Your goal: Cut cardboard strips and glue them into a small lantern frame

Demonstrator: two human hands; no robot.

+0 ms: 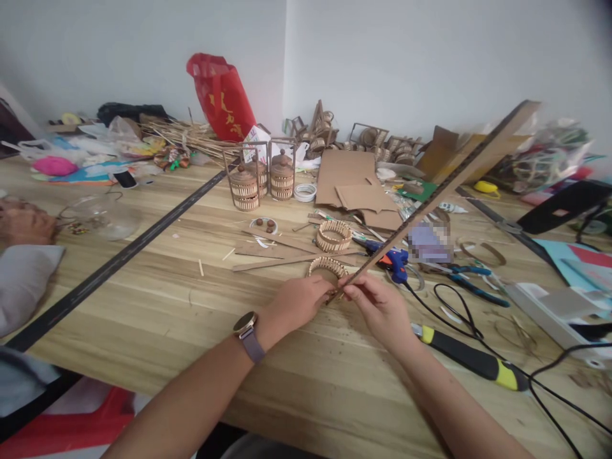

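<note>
My left hand (303, 303), with a watch on its wrist, is closed on the near edge of a small round slatted basket ring (319, 262). In my right hand (380, 306) a long cardboard strip (430, 201) is pinched near its lower end. That end meets the ring's near side between my fingertips, and the strip slants up to the upper right. Whether it is fixed to the ring is hidden by the fingers. Just beyond stands a second slatted ring (333, 234). A blue glue gun (394, 261) lies to its right.
Finished lidded baskets (246, 191), cardboard sheets (344, 172) and a red bag (222, 95) stand farther back. A utility knife (471, 357), pliers (478, 287) and black cables lie at right. Another person's hand (26, 221) rests at far left.
</note>
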